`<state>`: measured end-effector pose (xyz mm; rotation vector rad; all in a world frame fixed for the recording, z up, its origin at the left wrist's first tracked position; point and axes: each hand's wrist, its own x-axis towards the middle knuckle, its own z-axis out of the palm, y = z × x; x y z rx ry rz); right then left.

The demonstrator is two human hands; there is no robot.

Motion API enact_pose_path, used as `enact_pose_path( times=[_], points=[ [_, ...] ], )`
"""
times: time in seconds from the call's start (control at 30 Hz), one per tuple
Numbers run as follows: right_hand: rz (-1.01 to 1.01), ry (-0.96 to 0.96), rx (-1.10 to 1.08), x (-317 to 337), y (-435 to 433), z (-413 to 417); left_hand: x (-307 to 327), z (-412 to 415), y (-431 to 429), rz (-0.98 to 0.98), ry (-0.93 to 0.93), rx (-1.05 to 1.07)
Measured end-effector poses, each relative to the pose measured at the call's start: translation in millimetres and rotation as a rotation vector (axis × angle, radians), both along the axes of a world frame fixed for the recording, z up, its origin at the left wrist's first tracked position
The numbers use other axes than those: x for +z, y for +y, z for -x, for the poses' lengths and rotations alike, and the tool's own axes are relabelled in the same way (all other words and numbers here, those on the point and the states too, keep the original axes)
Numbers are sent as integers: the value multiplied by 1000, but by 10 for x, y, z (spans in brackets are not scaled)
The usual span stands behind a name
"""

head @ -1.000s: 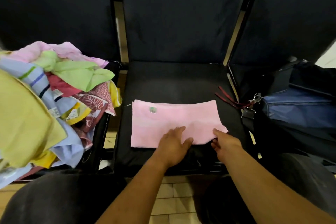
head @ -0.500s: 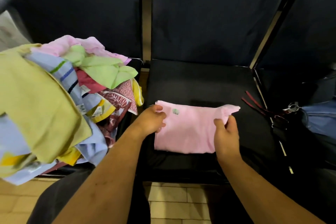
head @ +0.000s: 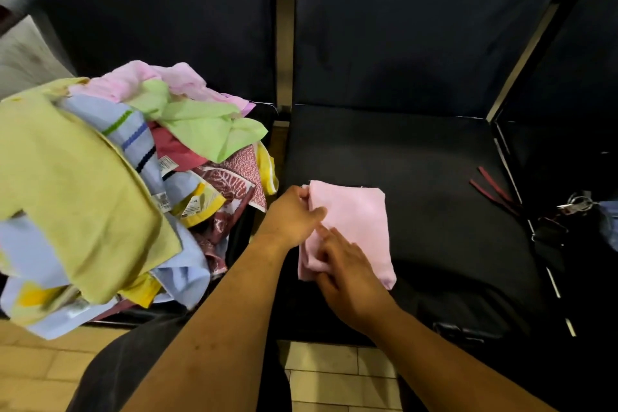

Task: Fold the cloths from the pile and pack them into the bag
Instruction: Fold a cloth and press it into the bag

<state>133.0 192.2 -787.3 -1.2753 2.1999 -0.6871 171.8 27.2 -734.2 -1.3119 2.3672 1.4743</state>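
On the black seat (head: 418, 160) straight ahead, toward its front left: pink cloth (head: 354, 221), lying flat as a compact upright rectangle. Against half a second ago, halved in width: then a wide band across the seat with the right end raised, now doubled over leftward, edges roughly met. Left hand (head: 294, 214) pinching the cloth's left edge, thumb on top, fingers curled under. Right hand (head: 347, 271) brought across to the near left corner, fingers laid on top, thumb at the near edge; appears to pinch the layers there, though not fully clear. Judged: this fold finished or all but finished, cloth ready for lifting and packing. Pile (head: 133, 177) of unfolded cloths on the neighbouring seat to the left, just beside the left hand, large and untidy. Bag (head: 609, 224) barely in view at the far right edge, well apart from the cloth; opening not visible, contents impossible to tell. Bulk of the task judged outstanding.
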Motion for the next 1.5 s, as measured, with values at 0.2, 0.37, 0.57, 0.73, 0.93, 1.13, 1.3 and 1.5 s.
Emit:
enact_pose_path(
  times=[0.2,0.37,0.57,0.73,0.93,1.13,1.3,1.5],
  points=[
    [8,-31,31,-25,146,68,-49,24,-33,120,-12,34],
    [-118,5,-21,139,238,172,-89,7,-56,157,-58,50],
    [13,-203,-791,161,178,611,-150,-27,-61,230,-121,40],
    [-200,-612,-894,17,110,878,-180,-34,-83,286,-176,-24],
    [13,-858,-794,236,24,856,-246,-22,-123,298,-208,-46],
    [115,-993,-722,601,124,789,-269,-60,-80,275,-218,-51],
    [142,-1046,-740,953,244,809,-24,41,135,-53,-99,38],
    [254,-1109,-764,1440,566,857,265,234,735,-589,87,233]
  ],
)
